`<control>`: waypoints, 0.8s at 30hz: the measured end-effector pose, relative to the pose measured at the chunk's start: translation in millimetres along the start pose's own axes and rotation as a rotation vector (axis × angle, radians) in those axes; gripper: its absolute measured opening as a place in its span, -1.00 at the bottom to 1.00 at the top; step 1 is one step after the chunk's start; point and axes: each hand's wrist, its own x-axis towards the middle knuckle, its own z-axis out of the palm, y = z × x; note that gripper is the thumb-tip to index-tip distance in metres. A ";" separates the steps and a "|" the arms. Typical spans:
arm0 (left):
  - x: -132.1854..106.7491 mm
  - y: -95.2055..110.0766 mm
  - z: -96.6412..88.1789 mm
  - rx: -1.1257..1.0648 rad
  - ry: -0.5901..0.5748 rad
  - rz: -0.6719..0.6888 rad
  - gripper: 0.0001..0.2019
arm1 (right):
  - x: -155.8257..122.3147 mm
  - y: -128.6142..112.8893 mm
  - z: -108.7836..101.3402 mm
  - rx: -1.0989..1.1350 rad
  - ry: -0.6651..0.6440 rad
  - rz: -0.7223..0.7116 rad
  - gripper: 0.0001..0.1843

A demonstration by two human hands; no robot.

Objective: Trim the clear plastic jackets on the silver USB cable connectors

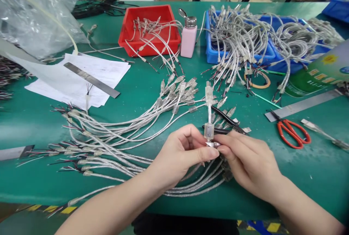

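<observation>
- While the left hand [181, 149] pinched the clear cable [209, 114] between thumb and fingers just below its bead [209, 132], the right hand [249, 158] pinched in at the same spot, thumb and forefinger closed; fingertips of both met or nearly met.
- Cable stood upright over the green table [313, 187], plug [208, 93] up, pointing away from the person; lower end hidden by the hands.
- Shiny bit [212, 144] showed between the fingertips; couldn't tell what it was.
- Black-handled tool [225, 116] lay just beyond the right hand, partly covered.
- Loose cables [131, 124] fanned out left, bare wires leftmost, some running under the hands.
- Red-handled scissors [291, 133] lay right of the right hand.
- Farther back: red tray [124, 35] with cables, pink bottle [188, 41] beside it, lid up, then blue bin [212, 56] heaped with cables.
</observation>
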 end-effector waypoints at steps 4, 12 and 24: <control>-0.7 0.2 0.4 0.049 0.003 0.006 -0.70 | 0.0 -0.1 -1.0 -0.090 0.020 0.004 -0.81; 0.2 0.1 0.8 0.072 0.003 0.004 -0.70 | -0.8 -2.1 -0.6 -0.226 0.087 -0.012 -0.86; -0.4 0.0 0.6 0.045 0.009 0.023 -0.70 | -0.8 -3.3 -2.9 -0.082 0.064 0.041 -0.85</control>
